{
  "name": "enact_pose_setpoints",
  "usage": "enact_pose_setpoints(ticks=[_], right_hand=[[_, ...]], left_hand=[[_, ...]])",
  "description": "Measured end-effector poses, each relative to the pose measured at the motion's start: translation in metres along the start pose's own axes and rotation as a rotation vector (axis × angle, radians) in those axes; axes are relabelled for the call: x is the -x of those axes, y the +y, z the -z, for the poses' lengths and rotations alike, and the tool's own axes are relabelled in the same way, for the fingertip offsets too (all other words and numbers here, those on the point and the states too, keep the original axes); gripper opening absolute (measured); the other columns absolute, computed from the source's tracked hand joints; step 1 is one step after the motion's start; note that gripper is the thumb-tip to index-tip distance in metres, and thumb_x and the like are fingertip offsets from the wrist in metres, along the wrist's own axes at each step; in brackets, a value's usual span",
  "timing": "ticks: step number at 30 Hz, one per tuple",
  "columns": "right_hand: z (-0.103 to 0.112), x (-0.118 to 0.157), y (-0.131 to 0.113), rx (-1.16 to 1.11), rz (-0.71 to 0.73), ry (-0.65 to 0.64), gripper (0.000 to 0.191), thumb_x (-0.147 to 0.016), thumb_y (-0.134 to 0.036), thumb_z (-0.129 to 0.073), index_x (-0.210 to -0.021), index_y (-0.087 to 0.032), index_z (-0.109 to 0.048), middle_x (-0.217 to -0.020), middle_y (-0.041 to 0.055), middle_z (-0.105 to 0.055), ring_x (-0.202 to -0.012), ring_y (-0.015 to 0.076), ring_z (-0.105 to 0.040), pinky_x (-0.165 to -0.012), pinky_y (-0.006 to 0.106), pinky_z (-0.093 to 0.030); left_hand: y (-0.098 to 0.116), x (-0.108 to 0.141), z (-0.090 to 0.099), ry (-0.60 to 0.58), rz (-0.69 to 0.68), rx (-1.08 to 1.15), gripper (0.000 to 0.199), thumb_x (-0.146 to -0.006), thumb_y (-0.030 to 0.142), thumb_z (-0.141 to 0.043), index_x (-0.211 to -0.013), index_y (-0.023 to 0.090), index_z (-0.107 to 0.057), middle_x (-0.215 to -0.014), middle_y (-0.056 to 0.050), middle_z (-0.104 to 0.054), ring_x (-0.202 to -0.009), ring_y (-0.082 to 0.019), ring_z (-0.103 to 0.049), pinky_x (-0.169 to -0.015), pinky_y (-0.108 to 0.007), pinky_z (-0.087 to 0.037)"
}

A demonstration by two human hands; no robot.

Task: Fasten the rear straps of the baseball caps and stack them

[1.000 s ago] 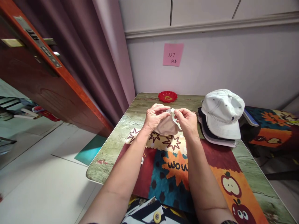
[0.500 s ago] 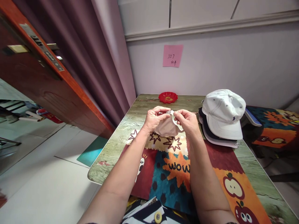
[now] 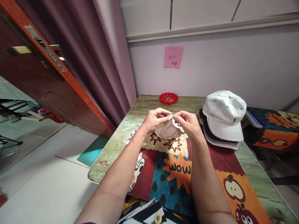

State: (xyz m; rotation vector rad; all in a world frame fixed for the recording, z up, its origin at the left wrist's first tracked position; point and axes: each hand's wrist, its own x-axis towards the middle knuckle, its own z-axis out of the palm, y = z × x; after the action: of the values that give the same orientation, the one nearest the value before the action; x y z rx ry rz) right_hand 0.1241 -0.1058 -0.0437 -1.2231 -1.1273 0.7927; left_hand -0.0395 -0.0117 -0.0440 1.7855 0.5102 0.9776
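A pale cream cap [image 3: 167, 130] is held low over the patterned mat, in the middle of the view. My left hand [image 3: 153, 120] pinches the left part of its back strap [image 3: 170, 116] between thumb and fingers. From the other side, my right hand [image 3: 188, 123] grips the strap's right part, fingertips close to those of the left. The strap's fastening is small and partly covered by my fingers. To the right of my right hand stands a stack of caps, a white cap [image 3: 224, 112] on top and a dark cap [image 3: 207, 127] below it.
A red scalloped dish [image 3: 168, 98] sits at the table's back edge. The colourful mat [image 3: 161, 180] covers part of the wood-grain table [image 3: 109, 155]. A pink note [image 3: 173, 57] is stuck to the wall. At left are a curtain and an open wooden door [image 3: 58, 96].
The strap end and its metal-looking fastening, visible between my fingers before, now sit lower and are more covered. Both hands have shifted slightly, still gripping the cap's strap.
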Motion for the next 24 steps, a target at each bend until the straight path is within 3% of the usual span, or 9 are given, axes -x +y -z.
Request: enact_pose_setpoints(ticks=[9, 12, 17, 24], right_hand=[[-0.006, -0.001, 0.005, 0.196, 0.081, 0.082, 0.029, -0.083, -0.049, -0.064, -0.081, -0.021, -0.065, -0.073, 0.0012, -0.063, -0.065, 0.0152, -0.053, -0.058, 0.026, -0.040], [-0.003, -0.001, 0.004, 0.244, 0.067, 0.106, 0.023, -0.085, -0.042, -0.056, -0.077, -0.022, -0.063, -0.071, -0.0001, -0.061, -0.065, 0.0153, -0.051, -0.059, 0.026, -0.039], [0.000, 0.001, 0.002, 0.320, -0.009, 0.050, 0.015, -0.077, -0.034, -0.059, -0.068, -0.021, -0.060, -0.058, -0.0021, -0.053, -0.055, 0.0135, -0.045, -0.053, 0.026, -0.033], [-0.005, 0.002, 0.002, 0.273, 0.016, -0.002, 0.024, -0.079, -0.041, -0.064, -0.070, -0.019, -0.063, -0.064, 0.0002, -0.058, -0.060, 0.0135, -0.049, -0.055, 0.025, -0.036]], left_hand=[[-0.002, 0.006, 0.006, 0.021, -0.008, -0.020, 0.025, -0.073, 0.031, -0.084, -0.093, 0.018, -0.079, -0.097, -0.006, -0.073, -0.093, -0.018, -0.068, -0.085, -0.030, -0.055], [-0.003, 0.007, 0.009, 0.038, 0.010, -0.034, 0.027, -0.073, 0.033, -0.084, -0.094, 0.017, -0.079, -0.097, -0.007, -0.073, -0.093, -0.019, -0.067, -0.084, -0.031, -0.054], [-0.002, 0.008, 0.011, 0.029, 0.007, -0.049, 0.026, -0.072, 0.032, -0.085, -0.093, 0.017, -0.078, -0.097, -0.006, -0.071, -0.092, -0.018, -0.066, -0.084, -0.029, -0.053], [0.005, 0.008, 0.006, -0.054, -0.032, -0.123, 0.023, -0.078, 0.033, -0.080, -0.094, 0.017, -0.077, -0.098, -0.006, -0.070, -0.093, -0.018, -0.065, -0.082, -0.028, -0.052]])
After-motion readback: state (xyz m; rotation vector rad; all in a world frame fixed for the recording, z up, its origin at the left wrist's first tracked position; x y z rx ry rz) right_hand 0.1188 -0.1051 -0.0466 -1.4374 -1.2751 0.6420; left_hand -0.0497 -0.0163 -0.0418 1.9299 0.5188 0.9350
